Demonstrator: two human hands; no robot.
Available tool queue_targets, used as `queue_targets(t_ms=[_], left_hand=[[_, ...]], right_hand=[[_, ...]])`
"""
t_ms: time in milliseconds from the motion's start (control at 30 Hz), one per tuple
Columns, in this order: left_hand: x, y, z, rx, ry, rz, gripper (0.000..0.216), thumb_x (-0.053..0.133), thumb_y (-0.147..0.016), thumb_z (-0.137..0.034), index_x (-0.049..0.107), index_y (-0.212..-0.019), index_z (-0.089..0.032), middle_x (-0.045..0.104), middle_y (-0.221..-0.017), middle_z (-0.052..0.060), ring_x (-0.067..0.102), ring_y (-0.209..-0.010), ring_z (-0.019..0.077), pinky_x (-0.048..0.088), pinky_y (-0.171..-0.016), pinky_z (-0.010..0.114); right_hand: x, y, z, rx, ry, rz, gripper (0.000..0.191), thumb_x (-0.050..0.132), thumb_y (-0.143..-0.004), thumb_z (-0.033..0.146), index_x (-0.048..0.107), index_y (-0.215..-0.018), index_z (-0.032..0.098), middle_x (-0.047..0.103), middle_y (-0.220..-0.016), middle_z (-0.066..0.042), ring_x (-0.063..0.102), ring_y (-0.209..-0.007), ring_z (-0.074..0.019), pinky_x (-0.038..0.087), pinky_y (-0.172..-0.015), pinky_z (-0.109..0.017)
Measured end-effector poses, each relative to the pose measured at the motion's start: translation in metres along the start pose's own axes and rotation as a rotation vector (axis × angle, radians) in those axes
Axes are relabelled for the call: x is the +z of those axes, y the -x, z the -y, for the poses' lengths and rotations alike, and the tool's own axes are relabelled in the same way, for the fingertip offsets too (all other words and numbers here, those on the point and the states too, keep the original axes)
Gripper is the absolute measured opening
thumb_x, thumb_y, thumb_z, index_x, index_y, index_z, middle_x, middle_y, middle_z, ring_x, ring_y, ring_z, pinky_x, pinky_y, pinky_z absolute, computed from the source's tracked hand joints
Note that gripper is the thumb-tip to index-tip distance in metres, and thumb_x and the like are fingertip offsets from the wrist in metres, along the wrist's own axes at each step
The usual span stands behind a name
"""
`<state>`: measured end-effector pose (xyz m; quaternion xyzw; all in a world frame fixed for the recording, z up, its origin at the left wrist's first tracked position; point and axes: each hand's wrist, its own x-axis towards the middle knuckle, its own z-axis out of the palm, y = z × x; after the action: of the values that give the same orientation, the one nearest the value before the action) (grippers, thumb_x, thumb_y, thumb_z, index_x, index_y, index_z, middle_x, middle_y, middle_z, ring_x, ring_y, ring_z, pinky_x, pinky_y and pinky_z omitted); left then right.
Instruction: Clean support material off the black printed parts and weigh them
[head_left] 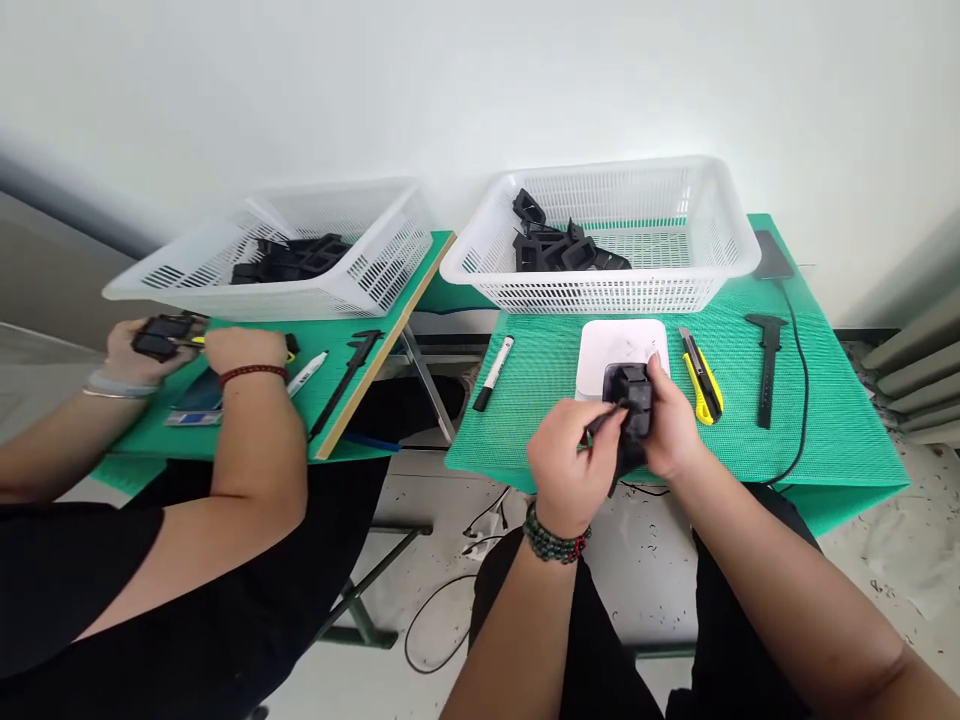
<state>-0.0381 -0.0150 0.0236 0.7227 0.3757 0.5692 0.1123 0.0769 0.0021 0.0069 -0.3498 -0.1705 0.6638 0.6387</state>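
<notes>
A black moulded plastic part [634, 398] with raised blocks is held over the front of the table. My right hand [673, 420] grips it from the right side, thumb up along its edge. On its left, my left hand [574, 455] has its fingers closed in a pinch at a thin dark piece [604, 418] against the part. Whether that piece is separate or belongs to the part, I cannot tell. Just behind the part lies a small white scale-like box [616, 340], partly covered by the part and my right hand.
Around the hands on the green mat [817, 400] lie a marker [495, 372], a yellow utility knife [701, 377] and a black caliper [768, 370]. Behind stands a white basket [600, 293] of black parts [562, 248]. At the left table, a co-worker's hands [244, 355] hold another black part [161, 337].
</notes>
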Motion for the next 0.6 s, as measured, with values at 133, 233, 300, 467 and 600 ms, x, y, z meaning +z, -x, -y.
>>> queue_targets(t_ms=[133,233,300,467,600], left_hand=[[0.004,-0.005,0.008,-0.18,-0.092,-0.148,0.013,0.061,-0.095,-0.028,0.063,-0.085,-0.02,0.065,-0.075,0.001,0.061,-0.068,0.0135,0.047,-0.063,0.026],[-0.004,-0.012,0.022,-0.245,-0.157,-0.224,0.018,0.063,-0.094,-0.034,0.062,-0.083,-0.02,0.063,-0.074,0.0,0.059,-0.066,0.0127,0.046,-0.062,0.025],[-0.011,-0.017,0.034,-0.294,-0.147,-0.266,0.023,0.065,-0.092,-0.04,0.061,-0.082,-0.019,0.06,-0.072,-0.001,0.057,-0.064,0.0121,0.046,-0.061,0.024],[-0.018,-0.02,0.05,-0.498,0.125,-0.557,0.035,0.06,-0.091,-0.057,0.054,-0.09,-0.023,0.055,-0.072,-0.003,0.055,-0.058,0.0118,0.046,-0.055,0.026],[-0.013,-0.011,0.039,-0.522,0.354,-0.491,0.034,0.059,-0.093,-0.058,0.049,-0.095,-0.026,0.049,-0.064,-0.007,0.049,-0.046,0.0101,0.042,-0.045,0.024]], right_hand=[[0.007,0.014,-0.003,0.087,0.117,0.103,0.055,0.073,-0.071,0.075,0.065,-0.074,0.021,0.067,-0.064,-0.001,0.063,-0.064,-0.0186,0.05,-0.058,-0.029],[0.003,0.02,-0.001,0.187,0.28,0.249,0.054,0.076,-0.073,0.07,0.062,-0.064,0.019,0.059,-0.054,0.003,0.047,-0.048,-0.0114,0.037,-0.047,-0.025],[-0.002,0.02,0.001,0.272,0.353,0.342,0.053,0.078,-0.073,0.067,0.063,-0.062,0.018,0.058,-0.053,0.003,0.044,-0.046,-0.0103,0.035,-0.046,-0.024],[-0.013,0.006,0.005,0.204,0.18,0.194,0.043,0.078,-0.076,0.061,0.07,-0.077,0.019,0.072,-0.074,-0.002,0.064,-0.063,-0.0162,0.051,-0.059,-0.028],[-0.017,-0.009,0.014,0.129,-0.037,0.037,0.035,0.068,-0.086,0.055,0.072,-0.099,0.023,0.078,-0.092,-0.003,0.072,-0.078,-0.0211,0.058,-0.068,-0.034]])
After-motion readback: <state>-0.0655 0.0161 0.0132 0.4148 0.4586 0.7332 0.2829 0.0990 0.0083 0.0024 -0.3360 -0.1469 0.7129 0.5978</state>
